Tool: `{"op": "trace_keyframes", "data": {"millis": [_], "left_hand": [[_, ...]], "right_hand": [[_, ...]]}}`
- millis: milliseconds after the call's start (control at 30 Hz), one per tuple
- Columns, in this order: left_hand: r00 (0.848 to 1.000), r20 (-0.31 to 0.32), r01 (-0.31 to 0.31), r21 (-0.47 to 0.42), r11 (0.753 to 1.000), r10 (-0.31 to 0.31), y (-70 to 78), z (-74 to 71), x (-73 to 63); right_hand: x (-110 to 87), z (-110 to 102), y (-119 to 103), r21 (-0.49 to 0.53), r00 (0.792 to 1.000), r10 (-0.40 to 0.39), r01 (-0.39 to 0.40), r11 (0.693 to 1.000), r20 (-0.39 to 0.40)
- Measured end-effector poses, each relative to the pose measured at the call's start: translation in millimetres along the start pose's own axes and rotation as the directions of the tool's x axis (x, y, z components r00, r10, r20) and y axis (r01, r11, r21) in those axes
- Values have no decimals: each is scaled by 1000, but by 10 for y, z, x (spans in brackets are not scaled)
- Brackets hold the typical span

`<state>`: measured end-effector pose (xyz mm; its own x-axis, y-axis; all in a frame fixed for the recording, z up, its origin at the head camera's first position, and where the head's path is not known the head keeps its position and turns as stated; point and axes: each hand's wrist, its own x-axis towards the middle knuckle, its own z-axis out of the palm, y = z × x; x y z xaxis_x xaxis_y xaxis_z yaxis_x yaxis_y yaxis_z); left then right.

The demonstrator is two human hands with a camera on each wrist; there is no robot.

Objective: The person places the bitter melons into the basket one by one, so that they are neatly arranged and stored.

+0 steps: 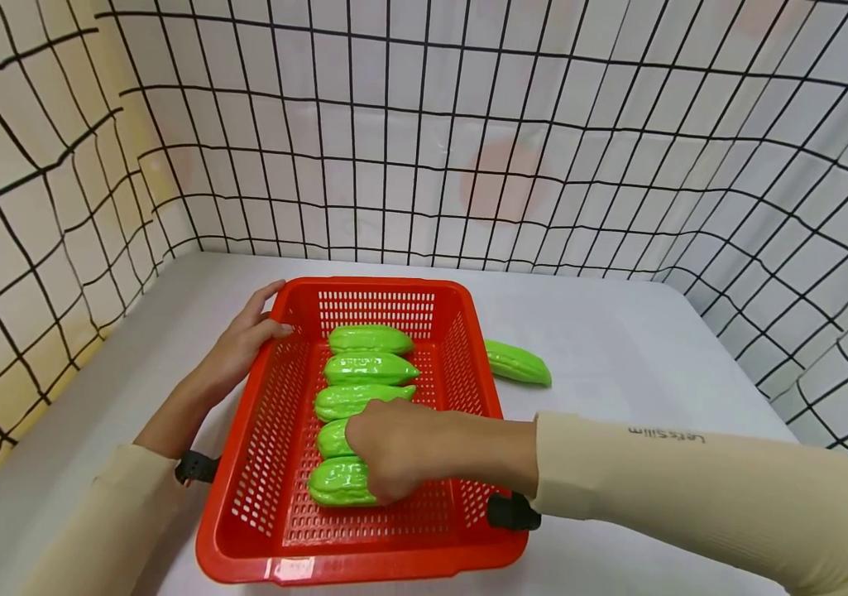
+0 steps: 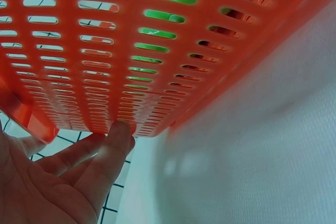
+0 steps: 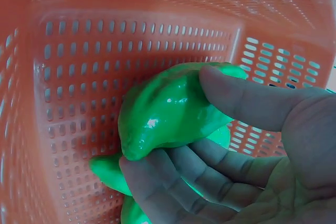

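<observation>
A red slotted plastic basket (image 1: 360,569) stands on the white table, with several glossy light-green bitter melons (image 1: 370,368) lying crosswise in a column inside it. My right hand (image 1: 401,447) reaches into the basket over the near end of the column. It grips the nearest bitter melon (image 3: 165,111), thumb on one side and fingers curled along the other. Part of this melon is hidden under the hand in the head view. My left hand (image 1: 241,343) holds the basket's left wall toward the far corner, thumb over the rim and fingers (image 2: 118,145) against the outside.
Another bitter melon (image 1: 519,362) lies on the table (image 1: 602,348) just right of the basket, its left end hidden behind the basket wall. Black wire mesh (image 1: 424,141) rises at the back and both sides, with pale sheeting behind it.
</observation>
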<state>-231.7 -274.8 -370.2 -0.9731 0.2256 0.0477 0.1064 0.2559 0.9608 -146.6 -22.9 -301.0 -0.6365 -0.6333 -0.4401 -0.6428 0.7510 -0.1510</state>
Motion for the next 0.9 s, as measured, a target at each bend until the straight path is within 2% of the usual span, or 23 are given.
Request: {"op": "trace_keyframes", "data": {"millis": [200,433,900], "left_hand": [[1000,2,-2,3,1000,2,12,2,9],[1000,1,1,7,1000,-1,21,10,19],[1000,-7,11,21,1000,-10,0,11,15]], "right_hand": [[9,10,21,-50,999,-36,34,998,-38],[13,27,31,-76,998,-27,23,997,-53],[18,33,2,-49,999,-37,35,998,-34]]}}
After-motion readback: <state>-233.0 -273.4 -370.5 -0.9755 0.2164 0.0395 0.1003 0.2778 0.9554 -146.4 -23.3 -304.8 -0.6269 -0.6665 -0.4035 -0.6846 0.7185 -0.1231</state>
